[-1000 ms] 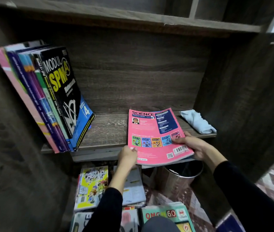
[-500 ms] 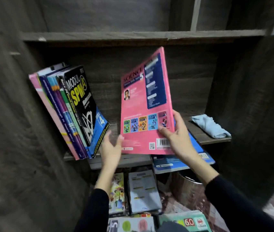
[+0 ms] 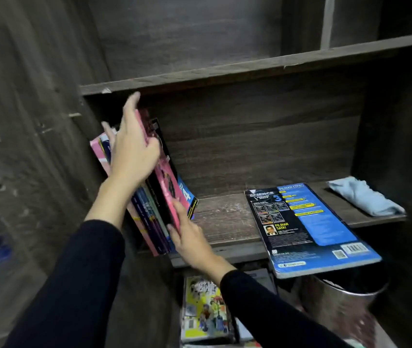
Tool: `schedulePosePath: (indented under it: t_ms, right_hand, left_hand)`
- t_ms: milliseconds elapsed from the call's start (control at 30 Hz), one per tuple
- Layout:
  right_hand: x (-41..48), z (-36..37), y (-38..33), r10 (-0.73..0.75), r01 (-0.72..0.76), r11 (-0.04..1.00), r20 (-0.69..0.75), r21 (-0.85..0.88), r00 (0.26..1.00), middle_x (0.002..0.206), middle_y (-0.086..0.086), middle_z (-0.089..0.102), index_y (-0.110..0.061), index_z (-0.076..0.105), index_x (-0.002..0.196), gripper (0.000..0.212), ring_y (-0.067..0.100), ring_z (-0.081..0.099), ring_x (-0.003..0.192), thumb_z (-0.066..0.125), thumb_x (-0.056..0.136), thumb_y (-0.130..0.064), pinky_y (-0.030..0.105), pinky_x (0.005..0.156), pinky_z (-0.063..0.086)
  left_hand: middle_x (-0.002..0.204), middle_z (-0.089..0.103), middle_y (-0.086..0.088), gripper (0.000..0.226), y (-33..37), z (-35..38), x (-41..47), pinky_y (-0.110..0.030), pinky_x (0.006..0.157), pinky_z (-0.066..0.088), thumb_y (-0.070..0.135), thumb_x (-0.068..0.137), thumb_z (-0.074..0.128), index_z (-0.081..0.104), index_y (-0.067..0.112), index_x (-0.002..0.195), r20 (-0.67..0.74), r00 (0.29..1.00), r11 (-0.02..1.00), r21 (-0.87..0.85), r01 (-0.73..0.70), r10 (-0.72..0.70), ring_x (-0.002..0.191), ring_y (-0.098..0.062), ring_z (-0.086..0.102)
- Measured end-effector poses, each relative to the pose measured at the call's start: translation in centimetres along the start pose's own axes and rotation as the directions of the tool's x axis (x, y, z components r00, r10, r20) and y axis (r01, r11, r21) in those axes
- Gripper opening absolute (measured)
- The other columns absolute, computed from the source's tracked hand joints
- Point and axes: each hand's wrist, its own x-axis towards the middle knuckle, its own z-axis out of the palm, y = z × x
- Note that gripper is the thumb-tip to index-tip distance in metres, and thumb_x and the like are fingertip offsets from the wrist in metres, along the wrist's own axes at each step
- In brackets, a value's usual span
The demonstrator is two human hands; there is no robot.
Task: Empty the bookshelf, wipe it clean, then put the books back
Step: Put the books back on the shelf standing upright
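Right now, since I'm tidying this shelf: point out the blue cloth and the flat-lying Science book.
blue cloth [image 3: 364, 199]: head view, its folded middle.
Science book [image 3: 310, 227]: head view, back cover's middle.

pink book [image 3: 172, 209] | flat book [image 3: 310, 227] blue and black | cloth [image 3: 363, 198] pale blue | shelf [image 3: 225, 219] dark wood grain

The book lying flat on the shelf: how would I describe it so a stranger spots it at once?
Find the dark wooden shelf with a row of leaning books at its left end and a folded pale blue cloth at its right. Between them lies the book, its near end jutting past the front edge. It alone lies flat, black and blue, marked SCIENCE 3.
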Motion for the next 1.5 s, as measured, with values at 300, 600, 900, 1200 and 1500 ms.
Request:
schedulePosePath:
  t_ms: [300,600,900,1200,1500]
  right_hand:
    - [2.6,1.1,5.3,0.127,-0.145,0.989,0.427,0.008,0.895,0.159,-0.005,-0.015,-0.046,-0.016,0.145,0.110,0.011,0.001,0.144,0.071,0.083,-0.019,0.041,0.117,0.018]
    - [1.4,1.8,7.6,0.323,-0.335,0.942,0.337,-0.024,0.884,0.150,0.010,0.031,-0.016,0.021,0.151,0.098,0.025,0.033,0.137,0.080,0.072,-0.012,0.033,0.113,0.029]
    - [0.6,2.3,7.6,0.327,-0.302,0.945,0.323,-0.128,0.888,0.147,0.012,0.038,-0.011,0.028,0.148,0.080,0.028,0.038,0.135,0.072,0.082,-0.016,0.034,0.112,0.031]
    - [-3.6,-11.4,10.8,0.122,-0.250,0.777,-0.251,-0.578,0.960,0.117,0.016,0.055,-0.007,0.061,0.115,0.034,0.036,0.050,0.112,0.065,0.084,-0.023,0.044,0.092,0.041]
    - [-13.0,-23.2,16.1,0.588,-0.847,0.396,-0.611,-0.355,0.531,0.127,0.026,0.047,0.002,0.044,0.121,0.055,0.043,0.044,0.118,0.049,0.094,-0.046,0.049,0.089,0.039]
  left_hand:
    - [0.150,0.034,-0.005,0.069,-5.5,-0.2,-1.5,-0.052,0.115,-0.002,0.028,0.087,0.062,0.026,0.012,0.144,0.173,0.981,0.890,0.428,-0.156,0.088,0.141,-0.023,0.027]
    - [0.136,0.051,-0.005,0.098,-5.1,-1.7,-0.3,-0.046,0.112,0.018,0.042,0.056,0.086,0.039,0.015,0.137,0.261,0.963,0.834,0.514,-0.200,0.069,0.128,-0.026,0.045]
    - [0.157,0.017,-0.011,0.108,-5.7,-0.1,-1.7,-0.048,0.116,0.015,0.031,0.069,0.081,0.015,0.008,0.150,0.229,0.973,0.835,0.532,-0.139,0.016,0.144,-0.026,0.017]
    - [0.146,0.041,-0.003,0.052,0.4,9.2,-12.5,-0.046,0.112,0.022,0.030,0.089,0.056,0.043,0.018,0.138,0.145,0.960,0.958,0.196,0.209,-0.239,0.137,-0.022,0.033]
    - [0.133,0.053,-0.007,0.060,2.9,19.7,-20.6,-0.037,0.098,0.046,0.051,0.094,0.045,0.049,0.005,0.132,0.877,0.216,0.426,-0.014,0.905,-0.430,0.120,-0.031,0.054]
